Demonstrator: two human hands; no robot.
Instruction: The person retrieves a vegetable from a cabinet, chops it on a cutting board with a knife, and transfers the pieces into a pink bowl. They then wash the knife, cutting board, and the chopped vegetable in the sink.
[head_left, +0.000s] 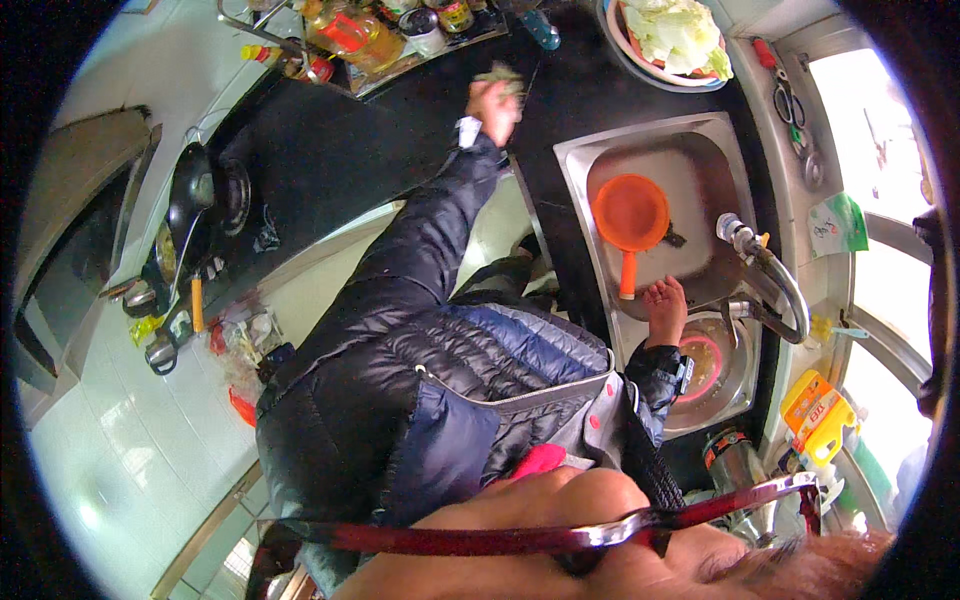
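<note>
My left hand (495, 109) reaches out over the black countertop (360, 127) and grips a small greenish-grey thing (501, 77), perhaps a cloth. It is blurred, so its kind is unclear. Down by the sink, my right hand (666, 304) hovers near the divider between the two bowls, palm up, with nothing seen in it. Beside its fingers is the handle of an orange plastic dipper (631, 212), which rests in the larger bowl of the stainless steel sink (574, 161). A dark scrap (675, 235) lies next to the dipper.
A chrome faucet (780, 281) arches at the sink's right. The smaller bowl holds a pink-rimmed basin (709, 349). Leafy greens (675, 37) fill a basin behind the sink. A rack with an oil bottle (356, 37) stands at the back; a black wok (191, 187) is at left.
</note>
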